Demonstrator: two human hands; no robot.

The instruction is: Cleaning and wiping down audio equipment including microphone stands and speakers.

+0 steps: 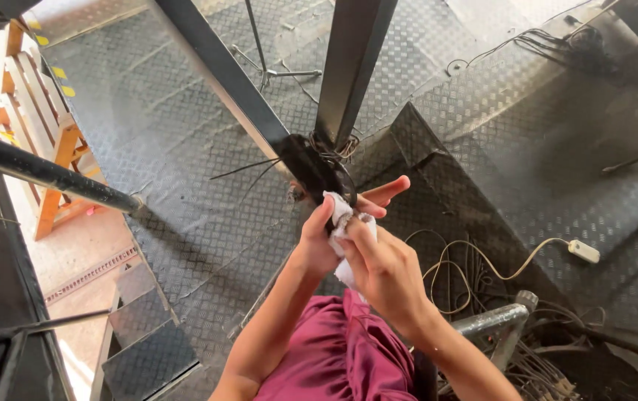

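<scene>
You are pressing one white cloth [343,223] against two joined black beams [311,160], both hands (left hand [319,238], right hand [382,271]) clamping fingers on it.

Both hands raised together, left hand [319,241] and right hand [382,267] curled, touching.

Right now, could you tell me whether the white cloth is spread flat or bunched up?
Bunched up: the white cloth is crumpled between the left hand and right hand, pressed against the black metal joint.

floor: grey checker-plate metal floor [185,148] | right: cream cable [516,271] with white inline switch [583,251] | left: orange wooden frame [55,148] | lower left: metal steps [144,341] | top: tripod stand [267,70]
</scene>
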